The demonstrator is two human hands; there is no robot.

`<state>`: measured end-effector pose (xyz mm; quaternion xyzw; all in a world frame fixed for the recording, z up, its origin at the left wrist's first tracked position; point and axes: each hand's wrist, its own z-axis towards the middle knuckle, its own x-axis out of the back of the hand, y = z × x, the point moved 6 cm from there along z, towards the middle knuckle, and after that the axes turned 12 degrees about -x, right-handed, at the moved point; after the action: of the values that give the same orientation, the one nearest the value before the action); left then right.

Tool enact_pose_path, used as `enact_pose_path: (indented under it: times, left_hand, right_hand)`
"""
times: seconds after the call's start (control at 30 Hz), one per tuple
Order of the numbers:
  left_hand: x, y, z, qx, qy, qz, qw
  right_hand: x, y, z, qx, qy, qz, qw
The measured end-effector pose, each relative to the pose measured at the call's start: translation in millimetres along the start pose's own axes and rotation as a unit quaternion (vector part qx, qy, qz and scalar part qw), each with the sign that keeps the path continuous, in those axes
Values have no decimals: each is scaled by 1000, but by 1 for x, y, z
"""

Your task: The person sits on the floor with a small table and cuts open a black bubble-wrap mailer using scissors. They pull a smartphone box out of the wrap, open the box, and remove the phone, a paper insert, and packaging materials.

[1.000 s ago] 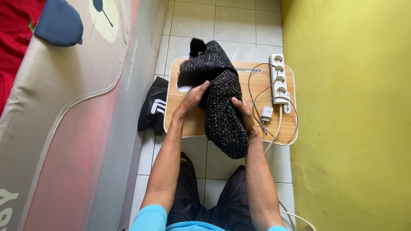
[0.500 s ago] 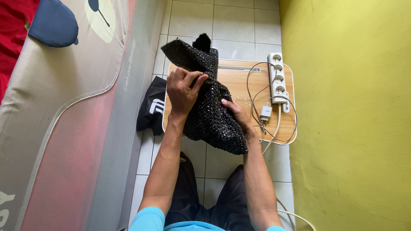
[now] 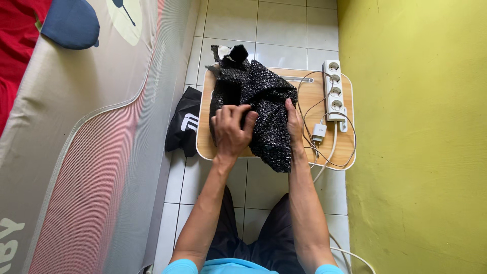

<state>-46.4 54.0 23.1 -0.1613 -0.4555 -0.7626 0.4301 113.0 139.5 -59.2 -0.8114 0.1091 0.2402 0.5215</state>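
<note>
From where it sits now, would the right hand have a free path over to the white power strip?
Probably yes. The right hand grips the black garment's right edge, and the power strip lies just beyond it on the wooden board; only loose white cables lie between them.

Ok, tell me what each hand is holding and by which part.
Both hold the black knitted garment on the small wooden table. The left hand bunches its near-left part in curled fingers; the right hand grips its right edge.
</note>
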Motion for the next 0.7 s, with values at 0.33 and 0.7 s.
enact_pose_path:
  times: [0.33, 0.7]
  left_hand:
    - [-22, -24, -14, 110, 26, -212, 971]
    - [-46, -29, 3, 87, -60, -331, 938]
  right_hand:
    - [-35, -17, -26, -14, -95, 114, 989]
    - [-31, -1, -12, 38, 5, -28, 999]
